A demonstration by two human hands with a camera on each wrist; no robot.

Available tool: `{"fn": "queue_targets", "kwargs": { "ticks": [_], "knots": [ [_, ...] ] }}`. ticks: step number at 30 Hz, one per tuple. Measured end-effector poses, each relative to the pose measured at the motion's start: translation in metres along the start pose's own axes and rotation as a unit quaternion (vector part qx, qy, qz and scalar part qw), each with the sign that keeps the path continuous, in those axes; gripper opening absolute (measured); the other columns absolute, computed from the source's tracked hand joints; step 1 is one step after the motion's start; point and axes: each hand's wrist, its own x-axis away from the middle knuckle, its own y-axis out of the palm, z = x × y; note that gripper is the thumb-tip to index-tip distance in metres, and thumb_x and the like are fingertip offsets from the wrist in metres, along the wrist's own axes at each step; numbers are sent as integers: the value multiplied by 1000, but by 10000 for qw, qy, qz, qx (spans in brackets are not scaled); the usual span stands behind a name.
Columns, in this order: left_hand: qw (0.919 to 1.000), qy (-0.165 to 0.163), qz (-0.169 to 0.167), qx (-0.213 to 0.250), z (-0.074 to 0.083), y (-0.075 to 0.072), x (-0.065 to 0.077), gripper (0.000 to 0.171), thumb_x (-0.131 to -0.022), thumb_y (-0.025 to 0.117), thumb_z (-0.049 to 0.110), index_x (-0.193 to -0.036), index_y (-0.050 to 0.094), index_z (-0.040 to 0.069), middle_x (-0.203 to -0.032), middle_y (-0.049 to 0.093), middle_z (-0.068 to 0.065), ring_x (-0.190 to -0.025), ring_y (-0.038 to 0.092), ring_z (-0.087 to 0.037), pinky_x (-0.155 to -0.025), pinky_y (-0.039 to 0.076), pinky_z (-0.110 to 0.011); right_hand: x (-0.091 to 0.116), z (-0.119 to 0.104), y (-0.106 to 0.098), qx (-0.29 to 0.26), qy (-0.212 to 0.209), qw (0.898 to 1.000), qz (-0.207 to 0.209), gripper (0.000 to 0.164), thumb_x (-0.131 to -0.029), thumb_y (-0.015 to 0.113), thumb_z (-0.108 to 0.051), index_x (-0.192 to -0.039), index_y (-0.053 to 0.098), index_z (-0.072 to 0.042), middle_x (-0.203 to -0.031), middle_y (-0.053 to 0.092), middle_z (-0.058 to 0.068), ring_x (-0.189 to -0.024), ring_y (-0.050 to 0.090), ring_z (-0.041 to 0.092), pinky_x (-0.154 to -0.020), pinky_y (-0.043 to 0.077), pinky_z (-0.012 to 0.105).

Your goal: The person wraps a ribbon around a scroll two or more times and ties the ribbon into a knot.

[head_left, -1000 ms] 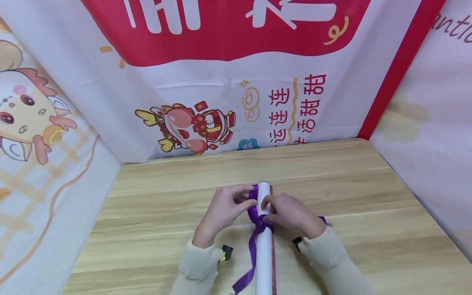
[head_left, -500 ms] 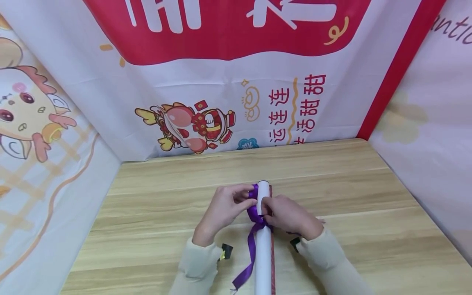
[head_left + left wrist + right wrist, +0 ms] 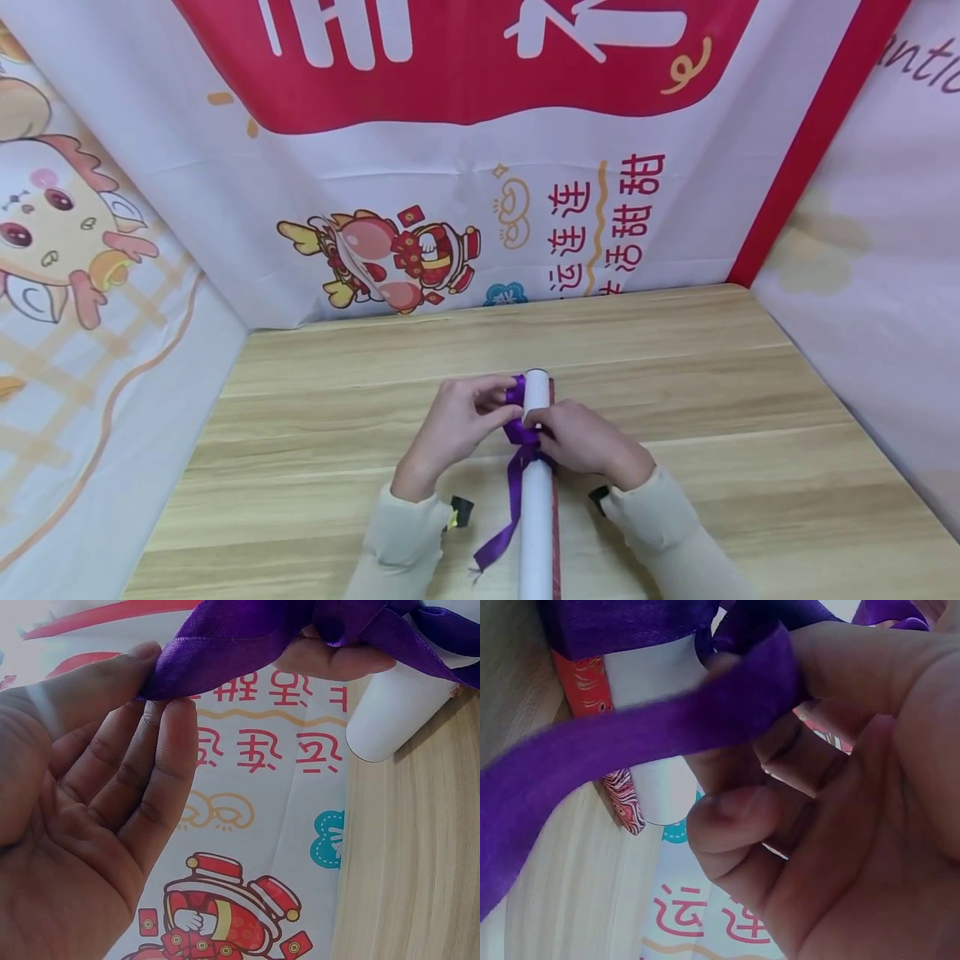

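A white paper roll (image 3: 536, 533) lies lengthwise in front of me, with a purple satin ribbon (image 3: 498, 542) tied round it toward its far end. A red patterned strip (image 3: 622, 799) shows along the roll's right side. My left hand (image 3: 456, 427) pinches a loop of the ribbon between thumb and fingertips, left of the roll. Over the roll, my right hand (image 3: 588, 442) holds ribbon near the knot; in the right wrist view a ribbon length (image 3: 645, 731) runs across its curled fingers. One tail hangs down on the left, its end frayed. Part of the knot is hidden behind the right fingers.
The roll rests on a wood-grain table (image 3: 315, 433). Printed white and red cloth (image 3: 420, 158) hangs behind it, with more cloth at both sides. Small black pieces (image 3: 461, 511) show beside the sleeves.
My right hand has shifted slightly left, its fingertips moving over the roll toward the loop. The ribbon end beyond the right wrist has gone from sight. My left hand keeps its place.
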Motion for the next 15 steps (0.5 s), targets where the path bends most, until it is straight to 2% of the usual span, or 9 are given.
{"fn": "queue_targets", "kwargs": {
  "ticks": [9, 15],
  "knots": [
    [10000, 45, 15, -31, -1, 0, 0, 37, -84, 70, 28, -116, 68, 10, -90, 71, 4, -76, 64, -3, -69, 54, -21, 0, 0, 0, 235, -121, 9996, 22, 22, -91, 54, -15, -107, 68, -13, -81, 60, -7, -65, 52, 6, -60, 46, 24],
    [9999, 95, 55, -21, -1, 0, 0, 37, -84, 70, 27, -116, 68, 10, -89, 71, 4, -75, 64, -3, -68, 55, -21, 0, 1, 1, 237, -278, 9993, 97, 19, -90, 53, -13, -101, 68, -15, -80, 59, -8, -68, 52, 7, -64, 47, 25]
  ]
}}
